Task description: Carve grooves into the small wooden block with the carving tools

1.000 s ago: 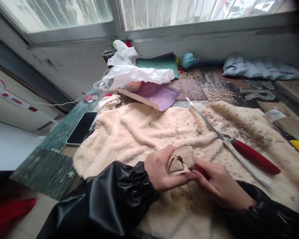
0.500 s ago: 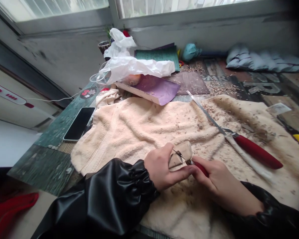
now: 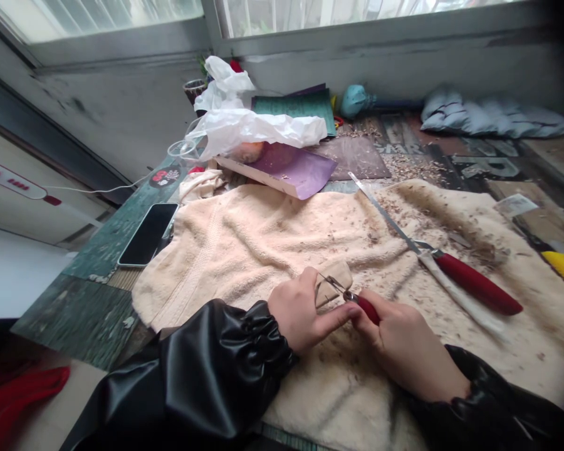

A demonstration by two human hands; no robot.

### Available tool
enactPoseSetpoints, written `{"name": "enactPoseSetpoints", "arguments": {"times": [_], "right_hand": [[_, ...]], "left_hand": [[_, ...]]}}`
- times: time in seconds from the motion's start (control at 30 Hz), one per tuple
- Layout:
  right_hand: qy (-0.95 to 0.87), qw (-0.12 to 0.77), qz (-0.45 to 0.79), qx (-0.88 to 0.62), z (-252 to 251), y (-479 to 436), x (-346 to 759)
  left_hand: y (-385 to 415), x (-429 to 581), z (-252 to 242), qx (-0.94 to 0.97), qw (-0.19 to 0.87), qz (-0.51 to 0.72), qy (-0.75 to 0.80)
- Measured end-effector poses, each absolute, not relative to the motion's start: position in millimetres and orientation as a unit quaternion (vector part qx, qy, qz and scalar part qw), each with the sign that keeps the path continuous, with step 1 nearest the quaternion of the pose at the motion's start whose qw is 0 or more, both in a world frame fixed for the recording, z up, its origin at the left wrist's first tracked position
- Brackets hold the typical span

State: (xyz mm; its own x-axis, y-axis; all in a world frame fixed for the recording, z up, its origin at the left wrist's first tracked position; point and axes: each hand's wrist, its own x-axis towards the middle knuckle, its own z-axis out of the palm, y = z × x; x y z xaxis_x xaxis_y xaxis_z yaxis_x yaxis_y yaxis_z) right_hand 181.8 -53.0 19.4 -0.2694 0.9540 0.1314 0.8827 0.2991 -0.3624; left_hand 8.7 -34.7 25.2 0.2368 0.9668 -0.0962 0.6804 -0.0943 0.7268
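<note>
My left hand (image 3: 296, 310) is closed round a small pale wooden block (image 3: 342, 274) with dark lines on it. In my right hand (image 3: 404, 341) is a short red-handled carving tool (image 3: 368, 309), its thin metal head lying across the block. My left thumb presses near the tool's ferrule, close to my right fingers. Beneath both hands spreads a cream towel (image 3: 254, 232) strewn with wood shavings. The tool's exact edge shape is too small to make out.
To the right lie a red-handled tool (image 3: 479, 282) and a long thin blade (image 3: 385, 216) with a whitish handle. A phone (image 3: 149, 235) rests at the left. Behind are purple card (image 3: 305, 169), a white plastic bag (image 3: 267, 128) and a grey-blue bundle (image 3: 489, 116).
Both hands, with the block and tool, have shifted slightly left in view. The tool's head now sits at a different angle over the block, showing more of its metal.
</note>
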Motion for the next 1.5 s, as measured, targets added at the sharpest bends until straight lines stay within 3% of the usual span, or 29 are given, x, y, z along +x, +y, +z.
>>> {"name": "enactPoseSetpoints", "arguments": {"times": [0.13,0.3,0.4,0.77,1.23,1.37,1.5], "right_hand": [[-0.777,0.181,0.085,-0.597,17.8,-52.1,179.7],[-0.778,0.156,0.320,-0.518,25.9,-41.4,188.8],[-0.777,0.137,0.373,-0.488,32.0,-37.7,193.7],[-0.805,0.227,0.143,-0.529,29.5,-47.5,184.2],[-0.799,0.231,0.220,-0.510,35.8,-49.7,184.4],[-0.797,0.209,0.289,-0.488,38.5,-49.4,186.5],[-0.776,0.240,0.279,-0.513,39.4,-51.0,185.0]], "left_hand": [[-32.8,8.1,28.9,0.700,0.334,0.209,0.595],[-30.4,5.2,35.5,0.694,0.414,0.240,0.538],[-29.7,4.5,39.2,0.692,0.450,0.241,0.511],[-27.0,4.2,37.2,0.668,0.449,0.250,0.539],[-27.8,5.4,37.2,0.637,0.488,0.286,0.523],[-24.7,4.4,34.4,0.584,0.589,0.304,0.469],[-21.7,5.6,32.3,0.503,0.709,0.317,0.380]]}}
